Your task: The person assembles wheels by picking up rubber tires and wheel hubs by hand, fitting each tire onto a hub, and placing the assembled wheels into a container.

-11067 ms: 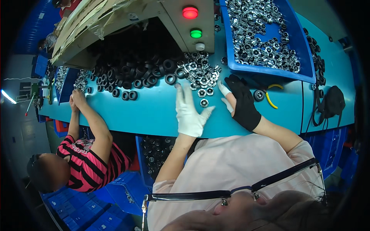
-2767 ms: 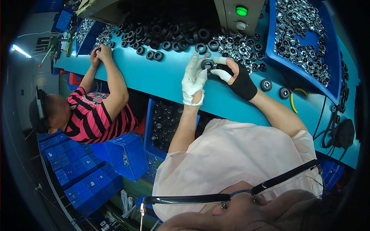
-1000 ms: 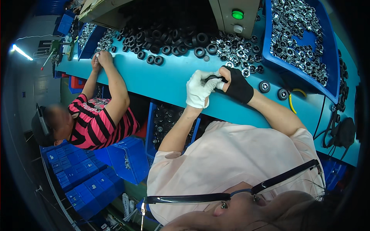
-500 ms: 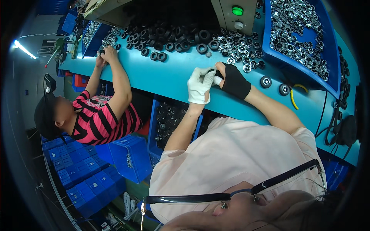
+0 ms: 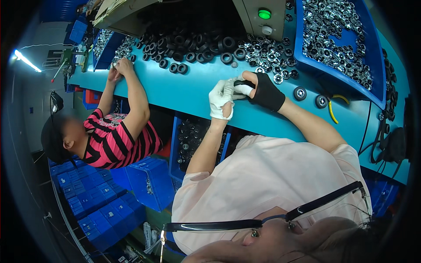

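Over the front part of the teal workbench (image 5: 193, 96), my two hands meet with fingers closed together. My left hand (image 5: 222, 98) wears a white glove. A black fingerless glove covers my right hand (image 5: 266, 93), and white wrapping shows on one finger. Something small and dark seems to sit between the fingertips, mostly hidden by them. To the right of my right hand lie two black wheels with silver hubs, a nearer-to-hand wheel (image 5: 300, 93) and a farther wheel (image 5: 321, 101). Beside them rests a tool with yellow handles (image 5: 333, 113).
Black tyres (image 5: 188, 48) pile up at the back, with silver hubs (image 5: 265, 52) next to them. A blue bin (image 5: 340, 90) of hubs stands at right. Behind is a machine with a green light (image 5: 264, 14). A co-worker (image 5: 123, 131) works at left; a blue crate (image 5: 174, 153) sits below the bench.
My left hand has shifted slightly left, and its fingers have turned against the right fingertips. My right hand stays nearly in place. The whole view has shifted a little.
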Demonstrator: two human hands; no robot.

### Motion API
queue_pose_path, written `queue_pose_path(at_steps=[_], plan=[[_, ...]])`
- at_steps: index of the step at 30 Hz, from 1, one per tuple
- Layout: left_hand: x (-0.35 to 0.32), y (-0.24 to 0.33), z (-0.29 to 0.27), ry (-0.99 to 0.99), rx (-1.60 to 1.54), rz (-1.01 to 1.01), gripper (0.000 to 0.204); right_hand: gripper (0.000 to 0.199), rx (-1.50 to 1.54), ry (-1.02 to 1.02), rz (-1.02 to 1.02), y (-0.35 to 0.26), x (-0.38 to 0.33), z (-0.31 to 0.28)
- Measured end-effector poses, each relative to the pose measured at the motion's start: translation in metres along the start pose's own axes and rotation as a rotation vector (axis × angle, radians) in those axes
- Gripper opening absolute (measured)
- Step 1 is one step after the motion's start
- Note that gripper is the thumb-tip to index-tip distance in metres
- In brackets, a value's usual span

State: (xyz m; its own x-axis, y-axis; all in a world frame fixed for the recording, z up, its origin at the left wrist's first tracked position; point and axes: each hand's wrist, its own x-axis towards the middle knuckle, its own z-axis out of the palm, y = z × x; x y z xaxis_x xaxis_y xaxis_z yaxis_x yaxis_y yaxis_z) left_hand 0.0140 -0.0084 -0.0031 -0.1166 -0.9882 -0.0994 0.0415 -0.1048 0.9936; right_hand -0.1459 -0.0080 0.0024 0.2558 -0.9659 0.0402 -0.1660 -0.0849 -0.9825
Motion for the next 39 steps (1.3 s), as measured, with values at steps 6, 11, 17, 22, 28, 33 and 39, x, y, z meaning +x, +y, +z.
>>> queue_pose_path(at_steps=[6, 11, 17, 22, 28, 33, 39], plan=[[0.01, -0.001, -0.007, -0.048, 0.023, -0.122, 0.025, 0.023, 0.045, 0.024, 0.023, 0.008, 0.005, 0.001], [0.02, 0.006, -0.008, -0.003, -0.18, -0.266, 0.026, 0.033, 0.04, 0.004, -0.092, 0.009, 0.002, -0.004], [0.018, 0.005, 0.002, 0.015, 0.004, -0.146, 0.031, 0.032, 0.102, 0.031, -0.075, 0.013, 0.0, -0.001], [0.015, 0.0, 0.005, 0.022, 0.128, -0.088, 0.03, 0.036, 0.024, 0.021, -0.014, 0.017, -0.005, 0.001], [0.022, 0.006, -0.011, -0.072, -0.127, -0.267, 0.032, 0.03, 0.22, 0.121, -0.123, 0.016, 0.002, 0.006], [0.013, 0.007, -0.006, -0.112, -0.191, -0.148, 0.033, 0.026, 0.132, 0.126, -0.074, 0.011, 0.003, 0.011], [0.003, 0.002, 0.001, -0.041, -0.025, 0.034, 0.03, 0.025, -0.009, 0.118, 0.06, -0.001, 0.0, 0.008]])
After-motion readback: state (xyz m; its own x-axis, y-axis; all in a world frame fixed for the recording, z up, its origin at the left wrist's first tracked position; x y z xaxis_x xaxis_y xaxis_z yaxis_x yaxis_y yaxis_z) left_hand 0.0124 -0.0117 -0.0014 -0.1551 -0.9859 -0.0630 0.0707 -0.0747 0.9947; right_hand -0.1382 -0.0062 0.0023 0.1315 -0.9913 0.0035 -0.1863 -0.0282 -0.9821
